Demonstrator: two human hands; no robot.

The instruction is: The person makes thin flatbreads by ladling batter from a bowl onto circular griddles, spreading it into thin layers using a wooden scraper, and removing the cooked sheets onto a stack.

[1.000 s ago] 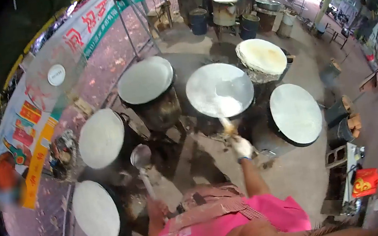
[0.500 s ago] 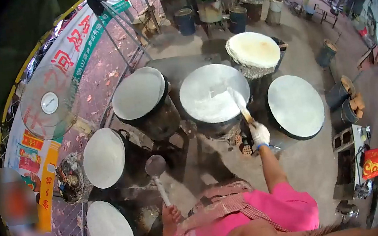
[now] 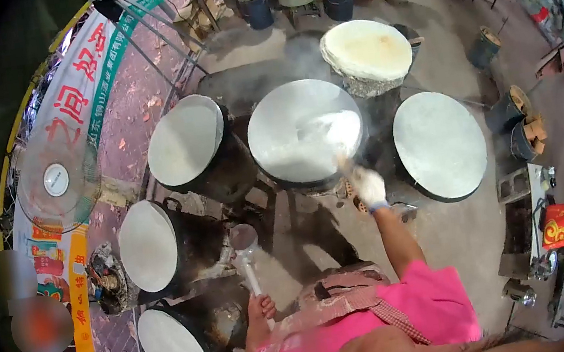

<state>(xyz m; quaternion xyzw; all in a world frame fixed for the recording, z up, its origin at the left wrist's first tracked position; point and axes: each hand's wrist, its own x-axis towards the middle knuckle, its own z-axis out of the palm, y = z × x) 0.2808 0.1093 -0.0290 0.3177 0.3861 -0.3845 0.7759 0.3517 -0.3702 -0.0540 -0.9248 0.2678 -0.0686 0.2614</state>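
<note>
My right hand, in a white glove with a blue band at the wrist, is closed round the brown handle of a scraper. Motion smears the scraper, and its white blade blends into the pale batter on the round griddle ahead of me. That batter looks bright and wet on the griddle's right side. My bare left hand grips the pale handle of a ladle, held bowl-up and away from the griddles at lower centre. Steam drifts near the middle griddle.
More round griddles surround me: one at right, one at upper left, and several down the left side. A stack of pale flat sheets stands behind the middle griddle. A fan is at far left, and buckets stand at right.
My right hand has shifted slightly left and upward with the scraper, which swept across the batter. My left hand and the ladle have moved slightly right. The whole view has tilted downward.
</note>
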